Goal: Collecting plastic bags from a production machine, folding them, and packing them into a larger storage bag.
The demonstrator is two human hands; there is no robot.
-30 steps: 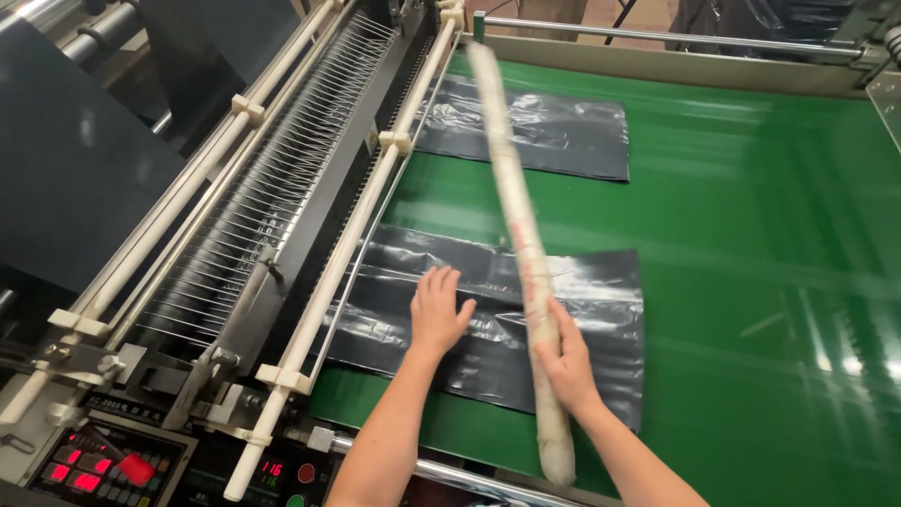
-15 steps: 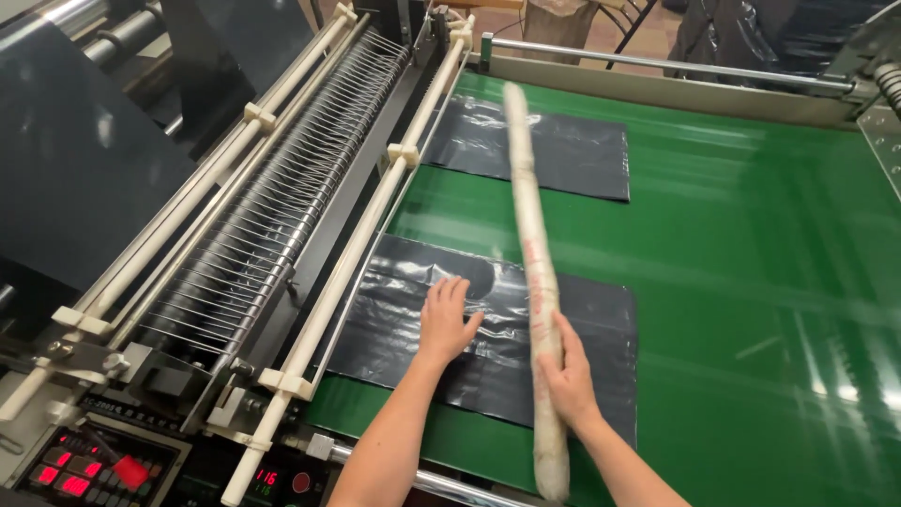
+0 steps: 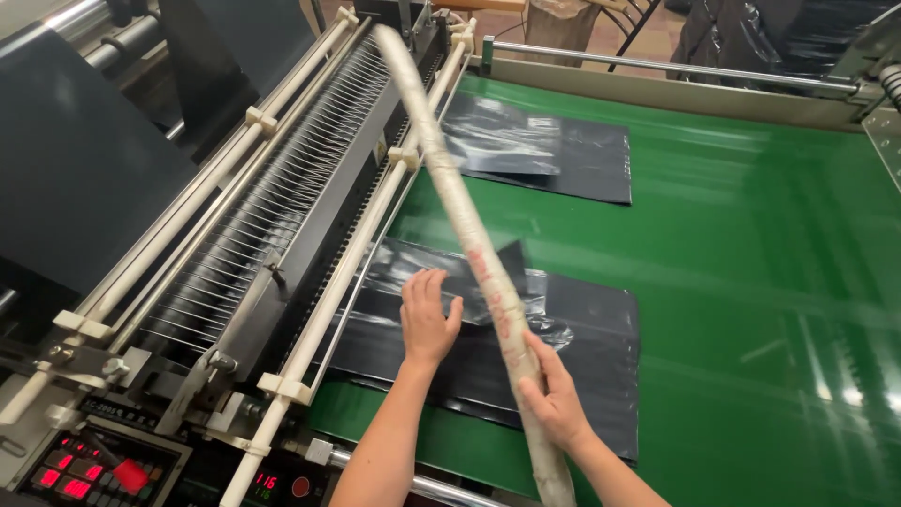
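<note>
Wide green conveyor surface (image 3: 751, 282) beside a grey metal machine with white rails and thin wires (image 3: 253, 216), its left side and red-lit control panel (image 3: 75, 469) cut off by the frame. Left hand (image 3: 427, 319) open, pressed flat on the near stack of black plastic bags (image 3: 582, 329). Right hand (image 3: 554, 399) clenched around a long pale wrapped stick (image 3: 450, 178), slanting up-left, lower end cut off. Farther black plastic bag stack (image 3: 544, 150) lying apart, glare blurring its folds.

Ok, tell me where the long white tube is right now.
In the head view, the long white tube runs diagonally over the near stack of black bags, gripped low by the right hand.
</note>
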